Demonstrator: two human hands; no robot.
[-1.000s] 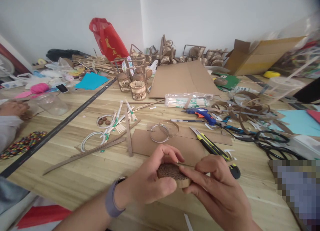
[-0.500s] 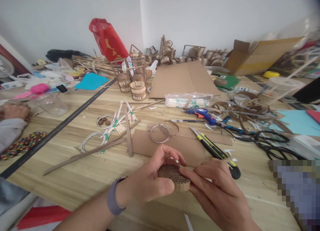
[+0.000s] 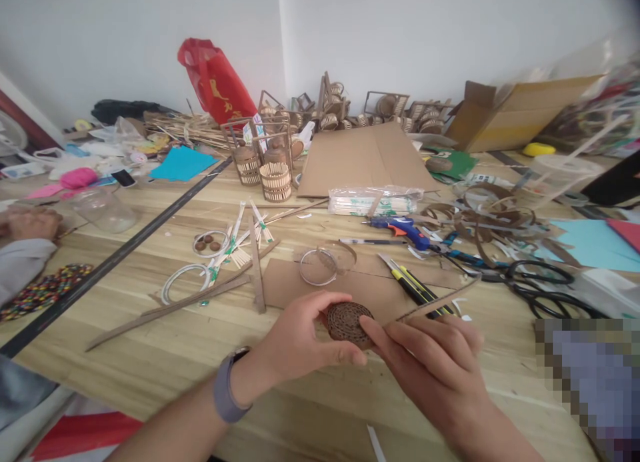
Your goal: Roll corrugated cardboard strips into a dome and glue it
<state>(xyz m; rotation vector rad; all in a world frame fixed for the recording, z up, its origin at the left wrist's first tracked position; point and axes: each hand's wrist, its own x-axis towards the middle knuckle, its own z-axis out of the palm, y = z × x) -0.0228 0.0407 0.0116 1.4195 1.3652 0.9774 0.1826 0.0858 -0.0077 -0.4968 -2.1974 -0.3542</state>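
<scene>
A round coil of rolled corrugated cardboard (image 3: 347, 321) is held up over the table, its spiral face turned toward me. My left hand (image 3: 305, 332) curls around its left side, with thumb below and fingers above. At the coil's right edge, my right hand (image 3: 430, 362) presses with the thumb and grips a cardboard strip (image 3: 445, 299) whose free end sticks out to the upper right. Beyond my hands lie a flat cardboard piece (image 3: 285, 285), a ring (image 3: 319, 267) and two utility knives (image 3: 415, 289).
A blue glue gun (image 3: 400, 229), black scissors (image 3: 540, 275) and loose cardboard strips lie to the right. Small stick baskets (image 3: 275, 181) stand farther back. Bundled sticks and rings (image 3: 186, 283) are at left, with another person's hand (image 3: 35, 223) beyond.
The coil has tilted up and moved slightly up and right, showing more of its face. More of the strip now shows beyond my right hand.
</scene>
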